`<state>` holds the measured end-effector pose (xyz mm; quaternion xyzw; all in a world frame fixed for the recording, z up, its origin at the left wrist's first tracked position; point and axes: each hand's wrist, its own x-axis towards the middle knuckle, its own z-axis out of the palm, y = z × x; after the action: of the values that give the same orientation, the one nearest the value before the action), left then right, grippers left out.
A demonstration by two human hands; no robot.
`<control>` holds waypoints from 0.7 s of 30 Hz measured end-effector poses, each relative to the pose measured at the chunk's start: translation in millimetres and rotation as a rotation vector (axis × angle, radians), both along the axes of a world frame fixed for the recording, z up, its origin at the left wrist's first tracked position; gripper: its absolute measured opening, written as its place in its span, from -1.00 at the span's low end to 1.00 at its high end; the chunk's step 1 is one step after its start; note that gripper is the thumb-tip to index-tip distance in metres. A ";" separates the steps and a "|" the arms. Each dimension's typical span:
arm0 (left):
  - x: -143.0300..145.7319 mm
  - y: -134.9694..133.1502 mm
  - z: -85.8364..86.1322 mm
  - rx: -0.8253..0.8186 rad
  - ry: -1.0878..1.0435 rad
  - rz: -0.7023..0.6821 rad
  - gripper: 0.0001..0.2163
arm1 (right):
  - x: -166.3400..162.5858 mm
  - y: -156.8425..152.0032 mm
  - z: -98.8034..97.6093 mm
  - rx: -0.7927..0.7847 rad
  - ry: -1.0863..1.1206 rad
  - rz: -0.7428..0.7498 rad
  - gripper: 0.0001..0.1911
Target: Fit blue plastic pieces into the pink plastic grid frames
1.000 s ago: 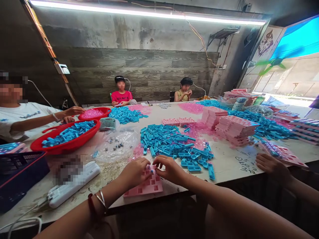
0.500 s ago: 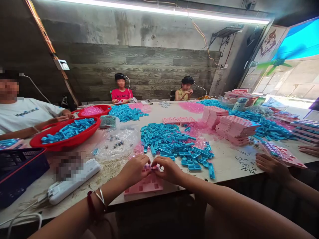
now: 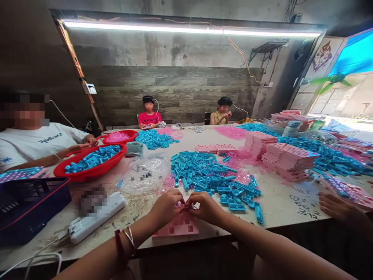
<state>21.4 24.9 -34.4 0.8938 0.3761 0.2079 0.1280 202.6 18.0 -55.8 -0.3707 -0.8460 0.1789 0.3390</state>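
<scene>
As we pinch a small piece between the fingertips of our left hand and right hand, both closed on it just above the pink tray at the near edge of the bench, it is too hidden to name. A slipped pinch could drop it among the blue pieces or off that edge.

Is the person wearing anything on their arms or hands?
Both arms are bare, with no sleeves showing and no gloves on the left hand or right hand. The left wrist wears a dark red band and two thin silver bangles.
</scene>
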 end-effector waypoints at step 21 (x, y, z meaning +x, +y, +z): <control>4.1 25.3 -13.0 -0.043 -0.035 -0.195 -0.95 | -1.8 1.7 6.2 0.031 -0.156 0.072 -0.80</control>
<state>25.5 50.2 -47.4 0.9194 0.2895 0.2019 0.1733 200.8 19.7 -49.5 -0.3476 -0.8852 0.1486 0.2712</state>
